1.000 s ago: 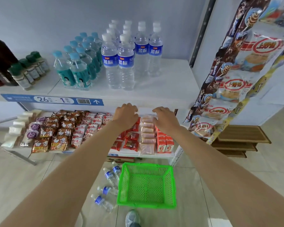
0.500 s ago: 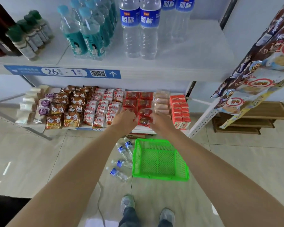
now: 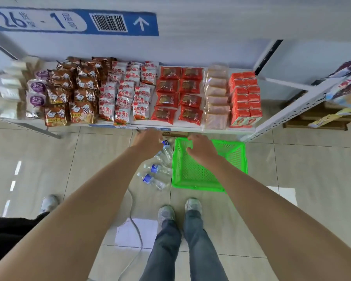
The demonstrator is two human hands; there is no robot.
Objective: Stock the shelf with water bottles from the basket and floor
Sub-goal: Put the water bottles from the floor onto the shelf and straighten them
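Head camera looks steeply down past the white shelf edge (image 3: 211,27) with its blue label strip (image 3: 73,22) at twelve o'clock. Below it, the lower shelf (image 3: 190,127) carries rows of snack packets (image 3: 130,94) and red cartons (image 3: 244,98).

On the tiled floor (image 3: 89,159), the green basket (image 3: 209,179) sits at about one o'clock from the person's shoes (image 3: 166,212), and its mesh bottom shows no bottles. Just beside its left wall, at nine o'clock from the basket, lie four clear water bottles (image 3: 160,169) with blue labels, two higher up and two lower, all on their sides.

Both bare arms reach forward and down. The left hand (image 3: 149,141) hovers over the upper bottles, its fingers curled downward; whether it grips one cannot be told, since the hand covers the bottle tops. The right hand (image 3: 200,147) is over the basket's far left corner, fingers bent loosely with nothing visible in it, and whether it touches the rim cannot be told. The two hands are apart, side by side.

A grey cable (image 3: 137,232) trails across the floor at seven o'clock from the basket.
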